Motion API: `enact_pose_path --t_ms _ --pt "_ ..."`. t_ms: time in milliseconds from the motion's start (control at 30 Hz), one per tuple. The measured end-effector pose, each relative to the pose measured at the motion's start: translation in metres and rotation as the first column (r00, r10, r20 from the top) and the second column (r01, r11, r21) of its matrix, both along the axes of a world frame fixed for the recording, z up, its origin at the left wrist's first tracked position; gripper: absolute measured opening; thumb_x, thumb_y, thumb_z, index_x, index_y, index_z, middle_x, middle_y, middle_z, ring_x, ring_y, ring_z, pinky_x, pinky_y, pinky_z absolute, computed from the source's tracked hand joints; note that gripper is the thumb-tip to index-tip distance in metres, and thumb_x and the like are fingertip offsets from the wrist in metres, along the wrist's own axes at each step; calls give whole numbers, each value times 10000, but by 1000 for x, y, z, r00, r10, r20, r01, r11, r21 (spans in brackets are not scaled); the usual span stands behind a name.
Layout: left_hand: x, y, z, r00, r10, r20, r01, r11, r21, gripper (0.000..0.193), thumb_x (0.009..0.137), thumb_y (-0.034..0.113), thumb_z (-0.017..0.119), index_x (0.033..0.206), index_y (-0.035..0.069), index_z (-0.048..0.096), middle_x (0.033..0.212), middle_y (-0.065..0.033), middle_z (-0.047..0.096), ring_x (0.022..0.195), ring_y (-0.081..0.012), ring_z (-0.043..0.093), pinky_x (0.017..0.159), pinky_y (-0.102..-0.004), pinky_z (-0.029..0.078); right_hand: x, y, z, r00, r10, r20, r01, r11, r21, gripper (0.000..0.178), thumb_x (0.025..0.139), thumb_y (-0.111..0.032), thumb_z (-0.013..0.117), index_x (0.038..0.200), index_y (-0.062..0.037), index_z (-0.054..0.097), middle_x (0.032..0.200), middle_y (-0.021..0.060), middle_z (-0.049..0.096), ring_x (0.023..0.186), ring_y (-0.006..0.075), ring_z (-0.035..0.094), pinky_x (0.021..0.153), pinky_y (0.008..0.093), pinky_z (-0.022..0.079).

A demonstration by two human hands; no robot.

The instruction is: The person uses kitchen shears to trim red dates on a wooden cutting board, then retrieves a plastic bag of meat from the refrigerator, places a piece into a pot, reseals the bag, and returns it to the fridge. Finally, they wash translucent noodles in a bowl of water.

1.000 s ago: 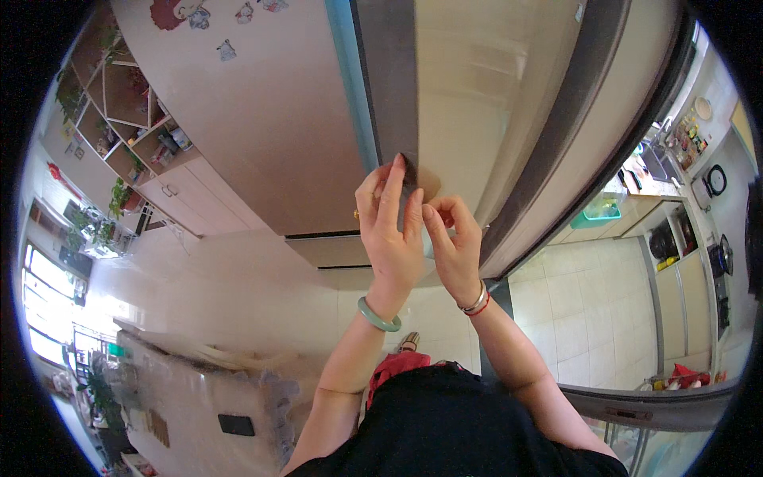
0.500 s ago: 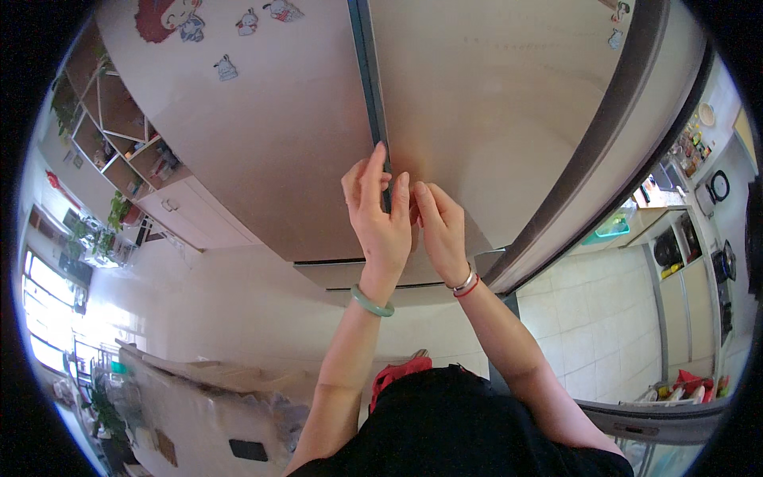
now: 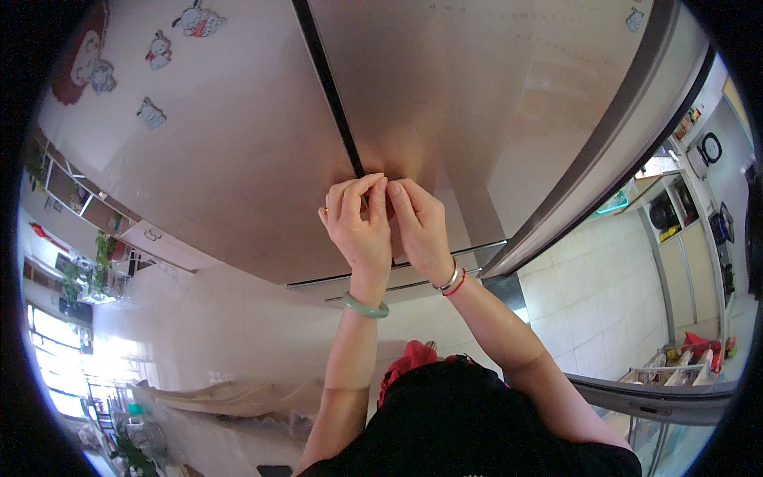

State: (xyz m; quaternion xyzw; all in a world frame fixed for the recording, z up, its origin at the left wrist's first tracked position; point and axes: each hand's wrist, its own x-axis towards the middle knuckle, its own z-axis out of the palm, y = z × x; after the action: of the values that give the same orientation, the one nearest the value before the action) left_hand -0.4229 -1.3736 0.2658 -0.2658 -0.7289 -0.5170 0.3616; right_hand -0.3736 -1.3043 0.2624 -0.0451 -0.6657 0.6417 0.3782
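Note:
A tall glossy refrigerator stands before me, its left door (image 3: 207, 175) and right door (image 3: 453, 87) divided by a dark vertical seam (image 3: 330, 91). At the lower part of this seam, my left hand (image 3: 359, 230) is closed, fingers curled and thumb against the index finger. Beside it my right hand (image 3: 423, 226) is also closed, its thumb near the left thumb and its other fingers bent behind, toward the right door. Whatever the fingertips grip is hidden. A green bangle (image 3: 366, 307) circles my left wrist; silver and red bracelets (image 3: 453, 280) are on my right. Cartoon stickers (image 3: 158, 50) decorate the left door.
Close on the right runs a grey door frame (image 3: 616, 119), with a tiled kitchen floor (image 3: 584, 310) and pale cabinets (image 3: 687, 278) beyond. Shelving (image 3: 87, 207) with plants is at far left. Something covered in clear plastic sheeting (image 3: 238, 405) lies lower left.
Both hands have come together at the seam, and the left fingers, stretched upward before, are now curled in. The view has shifted, and the seam looks darker.

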Motion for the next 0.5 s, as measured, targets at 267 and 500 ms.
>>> enact_pose_path --t_ms 267,500 --pt "7 5 5 1000 -15 8 14 999 34 55 848 66 687 896 93 688 879 -17 646 846 -169 586 714 -305 447 3 7 -1 999 25 -24 -24 999 37 204 973 -138 495 900 30 586 780 127 575 696 171 536 634 312 455" --pt "64 49 -10 641 -735 221 566 647 512 546 1028 409 314 1326 -28 450 1332 -155 494 1217 -263 473 1039 -398 358 67 53 -11 966 143 -215 -230 855 -465 536 1027 -430 312 1316 -15 487 1266 93 553 1144 175 526 970 327 402"
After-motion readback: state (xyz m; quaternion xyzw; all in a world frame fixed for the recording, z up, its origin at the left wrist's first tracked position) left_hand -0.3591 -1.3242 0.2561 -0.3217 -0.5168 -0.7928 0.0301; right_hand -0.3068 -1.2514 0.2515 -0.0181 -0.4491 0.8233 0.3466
